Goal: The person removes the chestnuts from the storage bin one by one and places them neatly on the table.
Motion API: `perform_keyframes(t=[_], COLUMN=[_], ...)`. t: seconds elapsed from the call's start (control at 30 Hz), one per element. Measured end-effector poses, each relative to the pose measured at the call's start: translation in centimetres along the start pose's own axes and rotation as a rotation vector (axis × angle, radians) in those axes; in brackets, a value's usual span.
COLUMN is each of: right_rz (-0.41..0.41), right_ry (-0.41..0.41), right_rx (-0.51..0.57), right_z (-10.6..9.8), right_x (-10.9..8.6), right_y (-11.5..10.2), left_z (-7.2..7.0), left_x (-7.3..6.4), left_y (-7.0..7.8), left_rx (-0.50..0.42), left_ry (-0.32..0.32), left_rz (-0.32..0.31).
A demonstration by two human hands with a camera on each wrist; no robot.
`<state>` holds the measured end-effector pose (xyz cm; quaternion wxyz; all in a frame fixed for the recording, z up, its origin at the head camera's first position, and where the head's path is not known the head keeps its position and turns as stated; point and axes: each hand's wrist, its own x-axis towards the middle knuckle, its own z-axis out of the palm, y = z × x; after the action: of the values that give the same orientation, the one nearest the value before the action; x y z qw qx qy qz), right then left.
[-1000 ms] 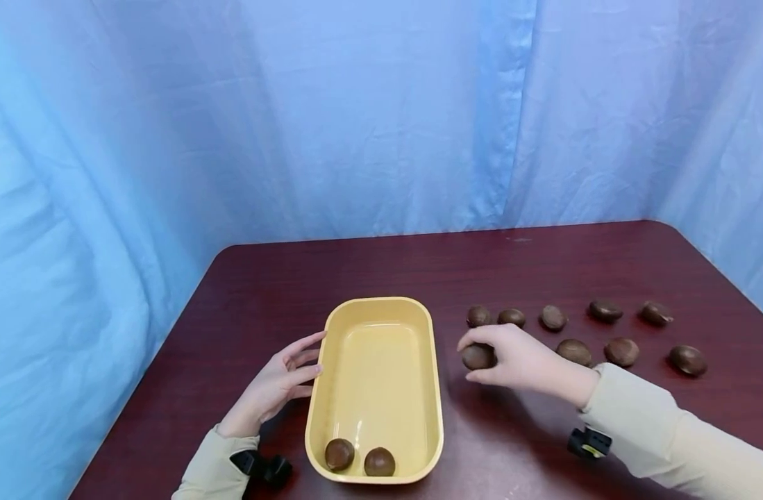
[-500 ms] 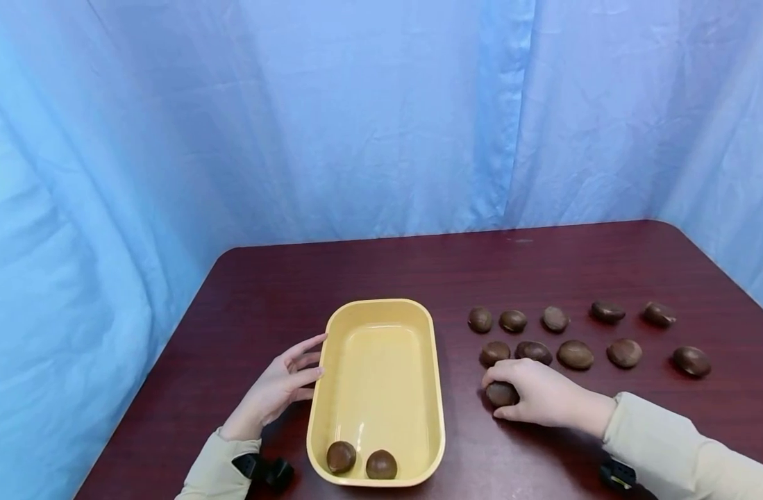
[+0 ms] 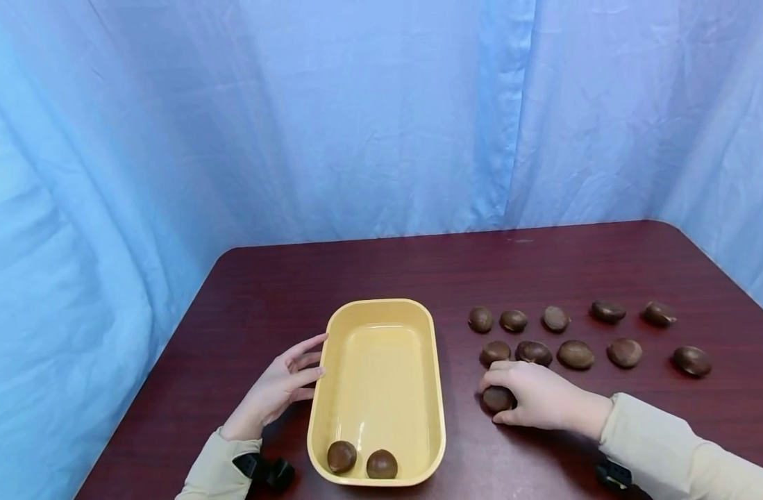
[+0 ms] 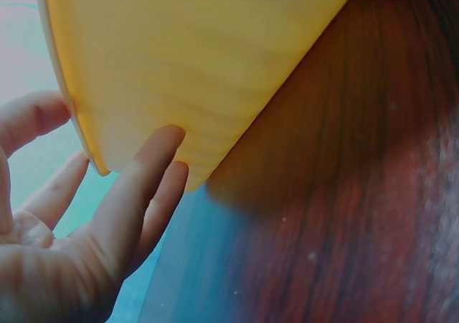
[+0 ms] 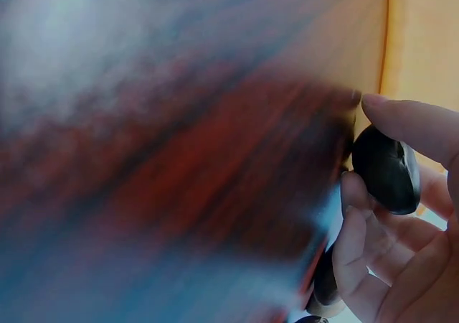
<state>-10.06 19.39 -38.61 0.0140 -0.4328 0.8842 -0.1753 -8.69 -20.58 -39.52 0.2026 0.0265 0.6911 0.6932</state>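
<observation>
In the head view, my right hand (image 3: pixel 537 397) pinches a brown chestnut (image 3: pixel 498 399) between thumb and fingers, at or just above the tabletop in front of two rows of chestnuts. The right wrist view shows this chestnut (image 5: pixel 387 169) looking dark and glossy, thumb on one side and fingers on the other. My left hand (image 3: pixel 271 389) rests its spread fingers against the left side of a yellow tray (image 3: pixel 439 389). Its fingers (image 4: pixel 140 186) lie nearly straight along the tray's outer wall in the left wrist view. Two chestnuts (image 3: pixel 382 464) lie inside at the tray's near end.
Behind my right hand, several chestnuts lie in a back row (image 3: pixel 555 319) and a front row (image 3: pixel 575 354). The dark red table (image 3: pixel 331 271) ends at a blue curtain (image 3: pixel 381 125) at the back and sides.
Over the last second my right hand has come nearer to me and down with its chestnut, uncovering two chestnuts of the front row. It barely shifts in the last half second. My left hand stays put.
</observation>
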Motion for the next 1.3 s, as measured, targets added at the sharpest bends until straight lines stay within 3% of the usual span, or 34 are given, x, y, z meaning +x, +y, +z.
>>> perform_keyframes(t=[0.4, 0.6, 0.93, 1.3], right_rz=[0.041, 0.080, 0.027, 0.081], right_ry=[-0.035, -0.054, -0.022, -0.050], right_rx=[0.021, -0.025, -0.016, -0.050], right_z=[-0.27, -0.41, -0.33, -0.90], right_x=[-0.21, -0.33, -0.68, -0.74], right_y=[0.17, 0.31, 0.10, 0.19], left_z=[-0.09, -0.27, -0.12, -0.09], left_x=[0.06, 0.05, 0.13, -0.07], left_y=[0.09, 0.00, -0.12, 0.07], left_rx=[0.005, 0.006, 0.023, 0.023], left_ry=[-0.001, -0.003, 0.003, -0.003], left_rz=[0.005, 0.005, -0.003, -0.001])
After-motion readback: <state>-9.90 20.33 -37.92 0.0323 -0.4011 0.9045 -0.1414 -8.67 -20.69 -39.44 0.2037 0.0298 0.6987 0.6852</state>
